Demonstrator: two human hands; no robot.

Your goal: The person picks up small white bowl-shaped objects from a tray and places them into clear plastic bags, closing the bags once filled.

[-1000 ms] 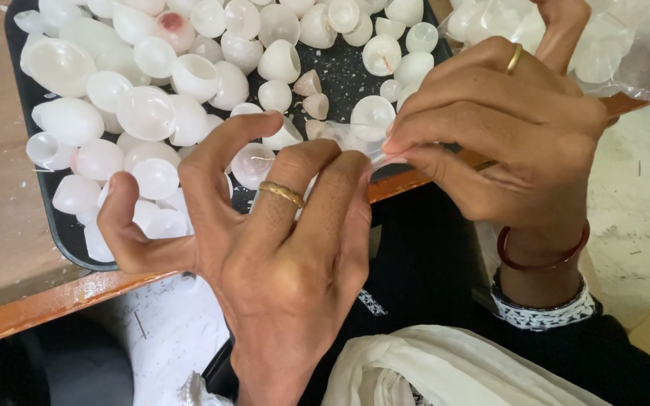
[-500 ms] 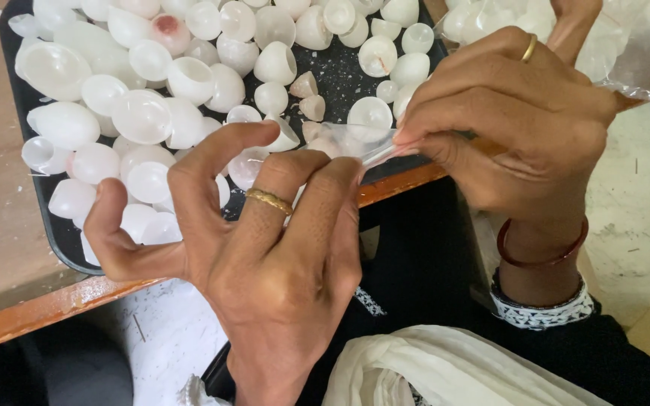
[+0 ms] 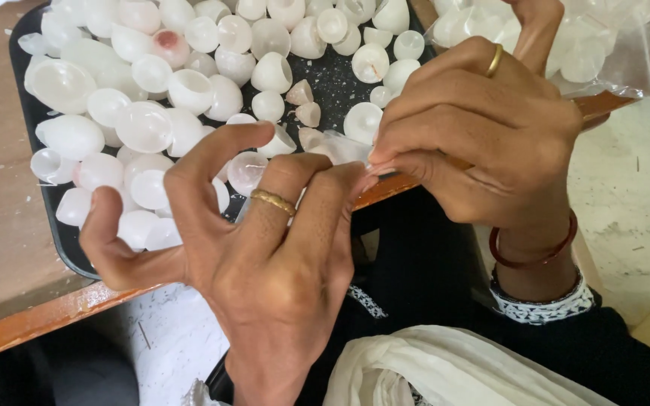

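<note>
A small translucent white plastic shell piece [image 3: 338, 145] sits pinched between both hands, just above the front edge of the counter and over the near right corner of the tray. The right hand [image 3: 483, 128] has its fingers pressed together, thumb and fingertips nipping the right end of the piece; it wears a gold ring [image 3: 495, 62] on one finger and a dark red bangle [image 3: 533, 254] at the wrist. The left hand [image 3: 265, 256] grips the piece's left end with the tips of its middle fingers, while its index finger arches up free and its thumb is spread wide to the left; a gold band [image 3: 274, 201] sits on its ring finger.

Under the hands lies a black rectangular tray [image 3: 39, 162] heaped with white translucent dome-shaped plastic cups [image 3: 144, 124], some lying on their sides, one near the far left corner tinged pink [image 3: 167, 41]. A few small tan cone-shaped pieces [image 3: 300, 92] lie on the bare black middle of the tray. The tray rests on a brown counter with an orange front edge [image 3: 47, 319]. At the far right corner of the counter a clear plastic bag [image 3: 611, 45] holds more white cups. A white cloth [image 3: 445, 368] lies across the person's dark lap.
</note>
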